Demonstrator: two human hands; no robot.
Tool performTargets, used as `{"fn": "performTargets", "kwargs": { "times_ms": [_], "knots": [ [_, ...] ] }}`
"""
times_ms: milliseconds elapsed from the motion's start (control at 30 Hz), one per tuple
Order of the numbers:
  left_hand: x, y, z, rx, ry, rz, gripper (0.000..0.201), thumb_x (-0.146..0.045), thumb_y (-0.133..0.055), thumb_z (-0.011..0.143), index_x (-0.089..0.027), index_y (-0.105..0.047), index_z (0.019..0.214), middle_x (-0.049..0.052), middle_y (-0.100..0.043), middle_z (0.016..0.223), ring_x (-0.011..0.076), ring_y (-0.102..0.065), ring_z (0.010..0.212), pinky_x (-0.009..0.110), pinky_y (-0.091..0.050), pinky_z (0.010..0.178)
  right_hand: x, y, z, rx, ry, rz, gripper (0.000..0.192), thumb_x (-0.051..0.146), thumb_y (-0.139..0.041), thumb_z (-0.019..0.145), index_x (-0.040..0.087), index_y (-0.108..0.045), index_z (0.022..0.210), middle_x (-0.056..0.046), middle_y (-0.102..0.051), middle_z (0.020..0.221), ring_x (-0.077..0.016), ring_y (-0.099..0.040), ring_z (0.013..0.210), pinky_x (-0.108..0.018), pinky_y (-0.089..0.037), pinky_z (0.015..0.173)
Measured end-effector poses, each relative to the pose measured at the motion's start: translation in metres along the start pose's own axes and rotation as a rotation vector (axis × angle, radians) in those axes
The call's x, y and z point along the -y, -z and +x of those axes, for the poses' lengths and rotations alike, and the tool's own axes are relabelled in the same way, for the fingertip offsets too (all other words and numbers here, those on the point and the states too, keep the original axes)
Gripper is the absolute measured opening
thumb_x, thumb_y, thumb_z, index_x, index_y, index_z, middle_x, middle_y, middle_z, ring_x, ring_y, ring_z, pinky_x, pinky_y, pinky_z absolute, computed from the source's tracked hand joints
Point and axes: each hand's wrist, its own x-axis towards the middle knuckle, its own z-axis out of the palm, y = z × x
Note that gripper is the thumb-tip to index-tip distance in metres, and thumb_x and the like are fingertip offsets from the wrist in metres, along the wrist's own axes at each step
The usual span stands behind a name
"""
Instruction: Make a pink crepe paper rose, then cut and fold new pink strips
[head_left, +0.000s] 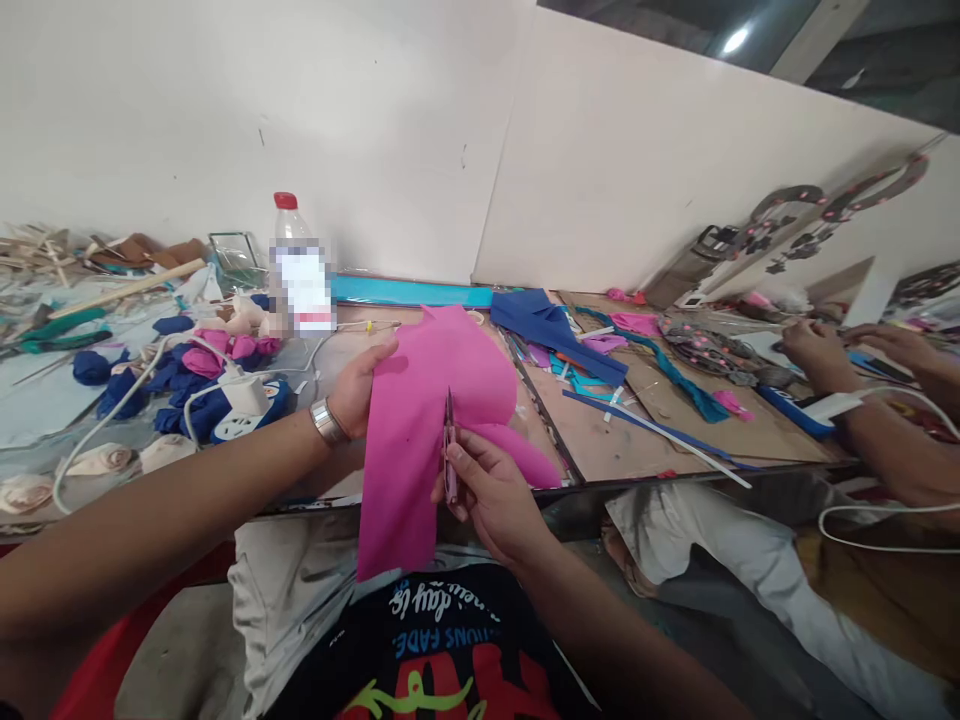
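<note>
A pink sheet of fabric or foam (420,410) hangs in front of me above the table edge. My left hand (358,388), with a metal band on its wrist, grips the sheet's left edge near the top. My right hand (487,495) holds small scissors (449,450), blades pointing up into the sheet near its middle. The sheet's lower part drops over my lap.
A clear bottle (296,265) with a red cap stands at the back. Blue and pink fabric flowers (187,375) and a white power strip (244,405) lie left. Blue fabric (555,330) and strips lie right. A co-worker's hands (840,355) work at the far right.
</note>
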Motion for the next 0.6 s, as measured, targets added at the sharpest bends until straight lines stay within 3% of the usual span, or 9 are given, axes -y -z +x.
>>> {"fn": "performTargets", "kwargs": {
  "times_ms": [167, 333, 433, 533, 600],
  "knots": [
    [-0.009, 0.005, 0.0, 0.006, 0.005, 0.07, 0.047, -0.025, -0.063, 0.067, -0.004, -0.071, 0.108, 0.017, -0.077, 0.092, 0.0361, -0.073, 0.082, 0.048, -0.057, 0.081, 0.007, -0.004, 0.009, -0.001, 0.057, -0.108, 0.049, 0.055, -0.075, 0.08, 0.017, -0.061, 0.107, 0.005, -0.059, 0.052, -0.0083, -0.049, 0.044, -0.016, -0.03, 0.039],
    [-0.011, 0.003, 0.0, -0.004, -0.051, 0.057, 0.053, -0.019, -0.061, 0.06, -0.005, -0.072, 0.11, 0.015, -0.078, 0.092, 0.0331, -0.073, 0.082, 0.045, -0.056, 0.081, 0.009, 0.0, 0.018, -0.058, 0.139, -0.157, 0.055, 0.054, -0.074, 0.081, 0.018, -0.06, 0.12, 0.008, -0.057, 0.055, -0.0092, -0.048, 0.046, -0.021, -0.041, 0.045],
    [-0.01, 0.005, 0.0, -0.017, -0.086, 0.047, 0.052, -0.023, -0.062, 0.062, -0.006, -0.072, 0.11, 0.013, -0.078, 0.092, 0.0316, -0.073, 0.08, 0.044, -0.056, 0.08, 0.002, 0.003, 0.022, -0.128, 0.209, -0.154, 0.052, 0.047, -0.079, 0.078, 0.022, -0.063, 0.12, 0.003, -0.068, 0.076, -0.0115, -0.061, 0.064, -0.024, -0.052, 0.062],
    [-0.008, 0.007, 0.0, -0.04, -0.068, 0.042, 0.045, -0.026, -0.064, 0.062, -0.007, -0.074, 0.102, 0.013, -0.078, 0.09, 0.0298, -0.073, 0.078, 0.041, -0.056, 0.077, -0.004, 0.004, 0.024, -0.136, 0.249, -0.102, 0.044, 0.042, -0.084, 0.075, 0.024, -0.069, 0.112, -0.003, -0.073, 0.107, -0.0152, -0.066, 0.096, -0.027, -0.054, 0.086],
    [-0.007, 0.008, 0.0, -0.037, -0.054, 0.042, 0.044, -0.026, -0.066, 0.061, -0.006, -0.075, 0.099, 0.014, -0.078, 0.089, 0.0301, -0.073, 0.079, 0.041, -0.056, 0.077, -0.005, 0.003, 0.024, -0.094, 0.225, -0.046, 0.042, 0.04, -0.084, 0.076, 0.025, -0.071, 0.113, -0.003, -0.072, 0.115, -0.0156, -0.065, 0.1, -0.026, -0.054, 0.085]
  ]
}}
